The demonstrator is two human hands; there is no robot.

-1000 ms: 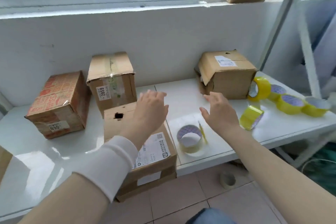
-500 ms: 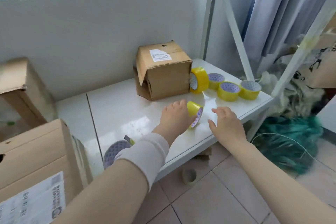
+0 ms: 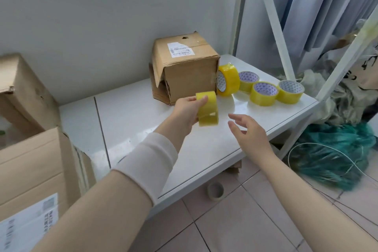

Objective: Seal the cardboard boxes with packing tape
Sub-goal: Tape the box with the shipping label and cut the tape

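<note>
My left hand [image 3: 187, 111] grips a yellow roll of packing tape [image 3: 207, 108], lifted above the white table [image 3: 143, 129]. Just to the right of the roll, my right hand [image 3: 247, 130] hovers with its fingers spread and holds nothing. Behind the roll a cardboard box [image 3: 184, 67] with a shipping label stands on the table, a side flap hanging loose. A nearer cardboard box [image 3: 34, 170] with a label sits at the lower left, and another box [image 3: 18, 88] stands behind it at the left edge.
Several more yellow tape rolls [image 3: 263, 93] lie to the right of the far box. A white metal rack frame [image 3: 274, 16] rises at the table's right end. A green bundle [image 3: 331, 153] and a spent tape core [image 3: 214, 191] lie on the tiled floor.
My view has swung right, away from the left boxes. My left hand closed round the yellow roll on the table and raised it. My right hand moved in beside it.
</note>
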